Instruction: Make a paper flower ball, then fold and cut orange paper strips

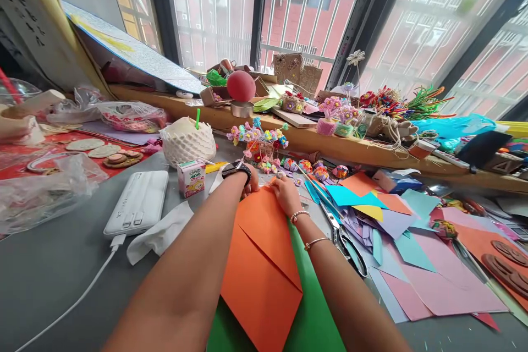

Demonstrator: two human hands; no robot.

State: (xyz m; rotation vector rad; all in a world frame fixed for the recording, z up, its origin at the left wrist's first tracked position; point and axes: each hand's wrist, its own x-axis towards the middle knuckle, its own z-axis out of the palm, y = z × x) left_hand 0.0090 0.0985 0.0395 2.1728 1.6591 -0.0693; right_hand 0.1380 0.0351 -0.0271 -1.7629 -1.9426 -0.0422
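A folded sheet of orange paper (pixel 259 264) lies in front of me over a green sheet (pixel 313 297), with a slanting fold edge across its middle. At its far left edge, my left hand (pixel 251 182) curls closed on the paper; the wrist and a black watch partly hide the fingers. Bent fingers of my right hand (pixel 285 192) pinch the far right corner of the same paper. Small crocheted flowers (pixel 264 143) stand just beyond both hands. Black-handled scissors (pixel 346 242) lie open to the right of my right forearm.
Coloured paper pieces (pixel 433 269) cover the right side of the table. On the left are a white power bank (pixel 138 203) with a cable, a crumpled tissue (pixel 160 231), a small drink carton (pixel 192 179) and a coconut in foam netting (pixel 187 143). Craft items crowd the wooden ledge (pixel 305 135).
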